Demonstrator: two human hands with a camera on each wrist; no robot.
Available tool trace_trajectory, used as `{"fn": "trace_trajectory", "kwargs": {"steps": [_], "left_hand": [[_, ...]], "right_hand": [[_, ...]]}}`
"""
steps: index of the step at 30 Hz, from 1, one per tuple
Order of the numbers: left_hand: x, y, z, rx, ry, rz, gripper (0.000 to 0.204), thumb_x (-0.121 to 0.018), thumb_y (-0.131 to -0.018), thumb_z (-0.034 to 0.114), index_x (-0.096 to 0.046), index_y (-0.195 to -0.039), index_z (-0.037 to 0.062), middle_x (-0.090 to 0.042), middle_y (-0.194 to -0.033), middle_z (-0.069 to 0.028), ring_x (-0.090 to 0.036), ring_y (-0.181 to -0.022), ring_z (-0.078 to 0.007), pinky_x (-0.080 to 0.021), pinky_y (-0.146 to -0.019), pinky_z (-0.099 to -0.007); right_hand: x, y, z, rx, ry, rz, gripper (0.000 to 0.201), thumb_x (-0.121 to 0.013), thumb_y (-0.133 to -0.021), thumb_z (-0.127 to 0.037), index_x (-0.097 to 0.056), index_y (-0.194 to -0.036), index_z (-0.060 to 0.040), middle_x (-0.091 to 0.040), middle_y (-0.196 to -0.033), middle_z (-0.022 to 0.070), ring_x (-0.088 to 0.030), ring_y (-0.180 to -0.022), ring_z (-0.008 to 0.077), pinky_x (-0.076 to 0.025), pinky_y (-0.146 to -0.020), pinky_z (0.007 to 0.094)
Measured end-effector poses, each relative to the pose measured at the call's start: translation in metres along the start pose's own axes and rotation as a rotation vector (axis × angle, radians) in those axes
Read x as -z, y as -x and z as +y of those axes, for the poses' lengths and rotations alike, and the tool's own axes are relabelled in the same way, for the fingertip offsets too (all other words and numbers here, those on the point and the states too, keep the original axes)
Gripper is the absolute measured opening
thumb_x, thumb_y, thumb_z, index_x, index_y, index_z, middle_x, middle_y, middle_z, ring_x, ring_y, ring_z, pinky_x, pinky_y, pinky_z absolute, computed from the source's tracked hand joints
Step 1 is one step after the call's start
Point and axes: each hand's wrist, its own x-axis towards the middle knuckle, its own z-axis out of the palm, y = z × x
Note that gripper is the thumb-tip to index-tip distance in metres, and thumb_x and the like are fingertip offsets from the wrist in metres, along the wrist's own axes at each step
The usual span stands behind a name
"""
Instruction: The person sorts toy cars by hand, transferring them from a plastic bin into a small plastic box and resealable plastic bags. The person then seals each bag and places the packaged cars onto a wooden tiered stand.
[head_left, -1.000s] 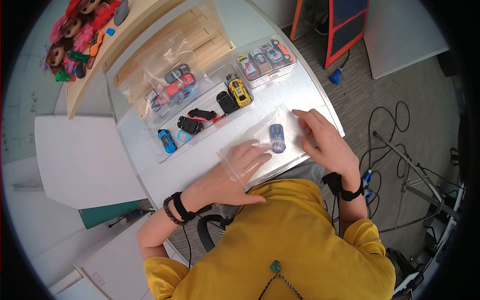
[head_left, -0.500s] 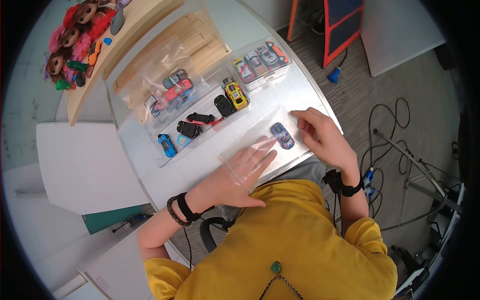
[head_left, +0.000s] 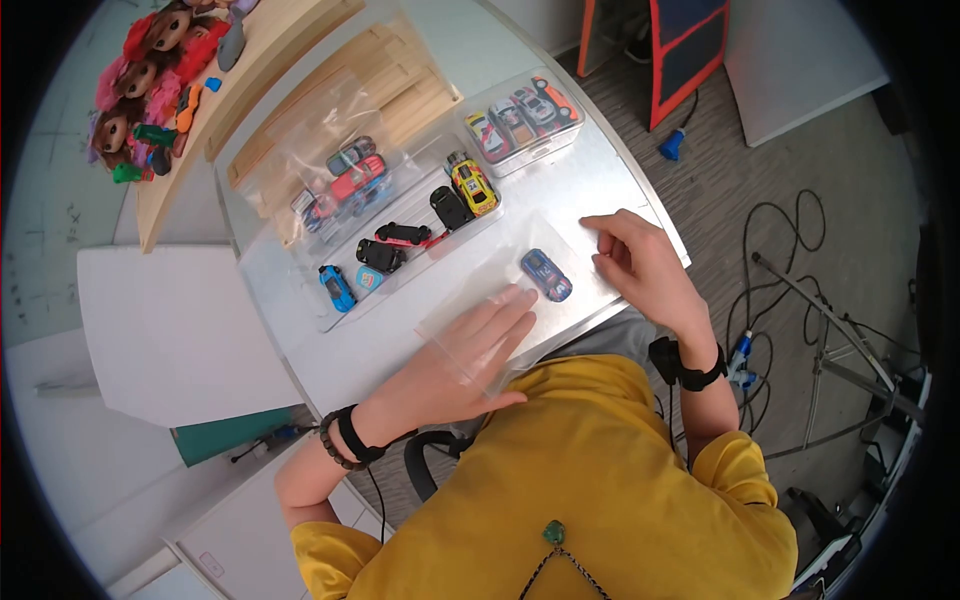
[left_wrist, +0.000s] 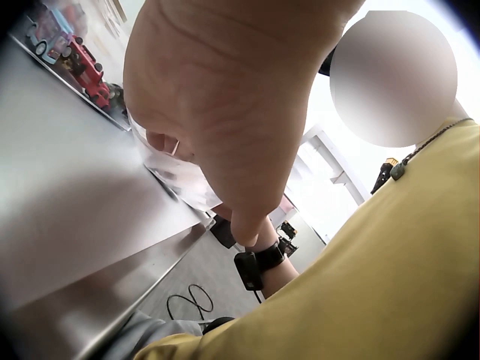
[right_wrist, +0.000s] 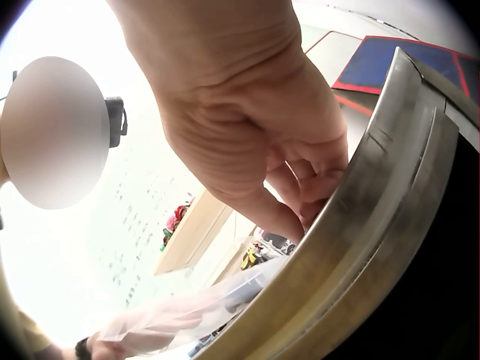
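In the head view my left hand [head_left: 455,365] lies with straight fingers inside the mouth of a clear plastic bag [head_left: 500,305] on the table. A dark blue toy car [head_left: 546,275] shows through the plastic, just beyond the fingertips. My right hand [head_left: 645,270] rests near the table's right edge, fingers loosely bent and holding nothing, beside the far end of the bag. The right wrist view shows this hand [right_wrist: 262,142] with its fingertips down at the metal table edge. From the left wrist, the back of the left hand [left_wrist: 217,97] hides most of the car and bag.
A long clear tray [head_left: 330,325] with several toy cars lies ahead. A clear box [head_left: 540,152] of cars stands at its right end. Behind is another plastic bag [head_left: 310,130] with cars, over a wooden board [head_left: 425,85]. Dolls [head_left: 140,75] sit on a shelf at far left.
The bag has shifted left, away from the right hand, along with the left hand. The blue car turned askew and then moved left with the bag. The right hand has barely moved.
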Motion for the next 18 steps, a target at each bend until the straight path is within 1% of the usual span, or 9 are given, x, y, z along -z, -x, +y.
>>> {"fn": "trace_trajectory", "kwargs": {"steps": [3, 4, 5, 6, 7, 8, 10, 16, 18], "left_hand": [[-0.001, 0.004, -0.002, 0.002, 0.018, 0.002, 0.083, -0.091, -0.078, 0.021, -0.052, -0.144, -0.0115, -0.046, -0.160, -0.0266, -0.044, -0.151, -0.0440, -0.042, -0.124, -0.0494], [-0.002, 0.005, -0.004, -0.004, 0.043, 0.003, 0.081, -0.090, -0.076, 0.017, -0.054, -0.143, -0.0111, -0.046, -0.160, -0.0262, -0.045, -0.151, -0.0438, -0.043, -0.123, -0.0496], [-0.004, 0.005, -0.006, -0.002, 0.042, 0.005, 0.081, -0.090, -0.076, 0.017, -0.054, -0.143, -0.0111, -0.046, -0.160, -0.0262, -0.045, -0.151, -0.0438, -0.043, -0.123, -0.0496], [-0.007, 0.006, -0.008, 0.001, 0.060, 0.009, 0.078, -0.089, -0.076, 0.015, -0.054, -0.142, -0.0081, -0.047, -0.161, -0.0259, -0.044, -0.152, -0.0448, -0.042, -0.124, -0.0505], [-0.008, 0.005, -0.010, 0.003, 0.078, 0.012, 0.075, -0.088, -0.076, 0.014, -0.055, -0.141, -0.0051, -0.047, -0.161, -0.0256, -0.043, -0.153, -0.0459, -0.041, -0.124, -0.0515], [-0.010, 0.005, -0.012, 0.002, 0.077, 0.012, 0.075, -0.088, -0.076, 0.014, -0.055, -0.141, -0.0051, -0.047, -0.161, -0.0256, -0.043, -0.153, -0.0459, -0.041, -0.124, -0.0515], [-0.012, 0.004, -0.014, -0.009, 0.100, 0.017, 0.068, -0.088, -0.075, 0.014, -0.058, -0.133, -0.0018, -0.046, -0.164, -0.0238, -0.042, -0.155, -0.0444, -0.040, -0.124, -0.0516], [-0.008, -0.001, -0.012, -0.008, 0.064, -0.026, 0.061, -0.089, -0.072, 0.015, -0.057, -0.122, 0.0014, -0.043, -0.169, -0.0195, -0.042, -0.153, -0.0408, -0.039, -0.119, -0.0508], [-0.010, -0.001, -0.013, -0.002, 0.047, -0.034, 0.060, -0.089, -0.072, 0.016, -0.057, -0.120, 0.0018, -0.042, -0.170, -0.0200, -0.042, -0.153, -0.0408, -0.038, -0.118, -0.0511]], "right_hand": [[-0.001, -0.001, -0.003, 0.003, 0.061, -0.040, 0.038, -0.068, -0.090, 0.004, -0.073, -0.128, -0.0003, -0.061, -0.091, 0.0090, -0.061, -0.076, 0.0187, -0.051, -0.071, 0.0330], [-0.003, -0.001, -0.001, 0.047, 0.070, -0.045, 0.036, -0.067, -0.091, 0.003, -0.074, -0.126, -0.0006, -0.062, -0.091, 0.0094, -0.061, -0.077, 0.0200, -0.051, -0.071, 0.0339], [-0.003, -0.001, -0.001, 0.091, 0.079, -0.048, 0.035, -0.067, -0.091, 0.003, -0.074, -0.125, -0.0009, -0.062, -0.091, 0.0098, -0.061, -0.078, 0.0214, -0.051, -0.072, 0.0347], [-0.004, -0.002, -0.002, 0.093, 0.080, -0.048, 0.035, -0.067, -0.091, 0.003, -0.074, -0.125, -0.0009, -0.062, -0.091, 0.0098, -0.061, -0.078, 0.0214, -0.051, -0.072, 0.0347], [-0.004, -0.002, -0.004, 0.105, 0.087, -0.055, 0.034, -0.067, -0.090, 0.002, -0.074, -0.123, -0.0004, -0.064, -0.090, 0.0113, -0.062, -0.082, 0.0256, -0.052, -0.075, 0.0380], [-0.004, -0.002, -0.005, 0.117, 0.093, -0.062, 0.033, -0.066, -0.089, 0.001, -0.075, -0.122, 0.0000, -0.065, -0.090, 0.0129, -0.062, -0.086, 0.0298, -0.053, -0.079, 0.0413], [-0.004, -0.002, -0.004, 0.143, 0.106, -0.065, 0.034, -0.067, -0.088, 0.002, -0.075, -0.121, -0.0007, -0.065, -0.090, 0.0125, -0.062, -0.087, 0.0296, -0.053, -0.079, 0.0412], [-0.006, -0.001, -0.005, 0.155, 0.129, -0.061, 0.034, -0.067, -0.087, 0.002, -0.076, -0.120, -0.0021, -0.065, -0.089, 0.0116, -0.062, -0.088, 0.0290, -0.053, -0.080, 0.0408], [-0.006, -0.001, -0.005, 0.153, 0.136, -0.064, 0.034, -0.067, -0.087, 0.002, -0.076, -0.120, -0.0021, -0.065, -0.089, 0.0114, -0.062, -0.088, 0.0288, -0.052, -0.080, 0.0408]]}}
